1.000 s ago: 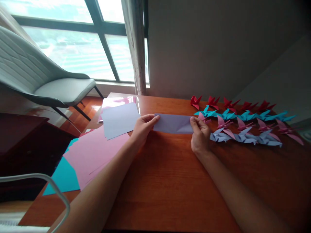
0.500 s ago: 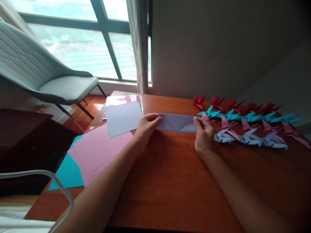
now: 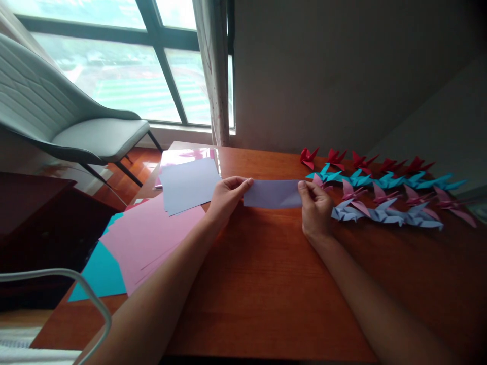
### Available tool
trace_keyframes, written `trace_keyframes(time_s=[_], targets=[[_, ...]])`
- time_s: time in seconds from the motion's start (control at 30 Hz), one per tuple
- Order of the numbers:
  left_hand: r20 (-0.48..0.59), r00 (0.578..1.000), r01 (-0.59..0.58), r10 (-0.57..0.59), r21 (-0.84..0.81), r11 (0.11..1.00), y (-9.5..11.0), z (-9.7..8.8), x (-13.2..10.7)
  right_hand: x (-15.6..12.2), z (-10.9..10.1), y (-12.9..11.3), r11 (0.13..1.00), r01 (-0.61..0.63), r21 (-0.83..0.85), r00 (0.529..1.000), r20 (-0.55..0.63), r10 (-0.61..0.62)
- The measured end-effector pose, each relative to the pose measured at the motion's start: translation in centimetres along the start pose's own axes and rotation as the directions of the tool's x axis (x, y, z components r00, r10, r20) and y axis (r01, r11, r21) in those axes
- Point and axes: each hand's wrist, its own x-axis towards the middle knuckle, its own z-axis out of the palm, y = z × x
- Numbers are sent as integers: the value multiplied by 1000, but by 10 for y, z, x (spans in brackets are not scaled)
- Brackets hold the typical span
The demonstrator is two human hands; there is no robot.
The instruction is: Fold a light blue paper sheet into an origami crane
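Observation:
A folded lavender paper rectangle (image 3: 272, 194) is held just above the wooden table (image 3: 266, 284), its long side running left to right. My left hand (image 3: 227, 197) pinches its left end with thumb and fingers closed. At the other end, my right hand (image 3: 315, 209) pinches the paper's right edge. The strip looks flat and smooth on the side facing me.
Lavender sheets (image 3: 189, 183), pink sheets (image 3: 148, 238) and a blue sheet (image 3: 99, 274) lie at the table's left. Rows of folded paper cranes in red (image 3: 365, 161), blue (image 3: 384, 179), pink (image 3: 403, 195) and lavender (image 3: 388, 215) fill the right. A grey chair (image 3: 72, 121) stands by the window.
The paper strip has been turned or flattened: the diagonal creases seen earlier no longer show. Both hands kept their grip on its ends.

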Motion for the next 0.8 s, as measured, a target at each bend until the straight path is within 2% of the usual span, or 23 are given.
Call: trace_keyframes(time_s=[0.2,0.53,0.8], targets=[[30,999,20,-22,43,999,1,-1,0,2,2,5,998,-35,58,999,-12,36],[-23,1000,4,-3,50,999,3,0,2,4,2,4,986,-59,156,998,-4,61],[8,1000,-5,4,89,996,2,-1,1,3,2,-2,991,-66,119,998,-7,67]])
